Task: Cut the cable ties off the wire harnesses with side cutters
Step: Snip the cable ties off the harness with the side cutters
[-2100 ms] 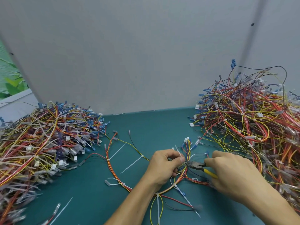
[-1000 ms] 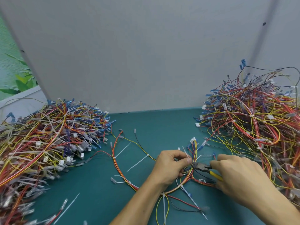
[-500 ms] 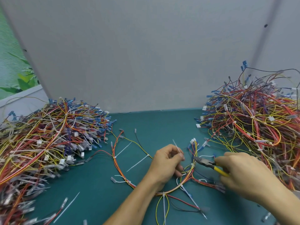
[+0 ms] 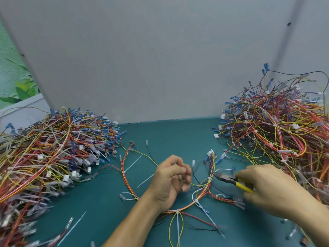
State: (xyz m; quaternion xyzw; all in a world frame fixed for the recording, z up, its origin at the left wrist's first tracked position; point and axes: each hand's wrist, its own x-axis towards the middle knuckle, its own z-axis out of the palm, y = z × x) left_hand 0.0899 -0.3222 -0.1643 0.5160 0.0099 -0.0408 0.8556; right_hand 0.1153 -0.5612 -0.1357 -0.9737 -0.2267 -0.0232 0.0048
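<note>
The right hand (image 4: 272,189) gripped yellow-handled side cutters (image 4: 229,180), their tips just beside a small white cable tie (image 4: 210,178) on the red-and-yellow wire harness (image 4: 187,208) lying on the teal table (image 4: 160,139), where the cut probably needed to catch only the strap, while whether the left hand's (image 4: 170,179) curled, blurred fingers held anything could not be told.

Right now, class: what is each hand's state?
Left hand: curled, pinching a white cable tie.
Right hand: gripping the yellow-handled side cutters.

Matt tabletop (image 4: 169,136); side cutters (image 4: 229,180) seemingly dark metal
</note>
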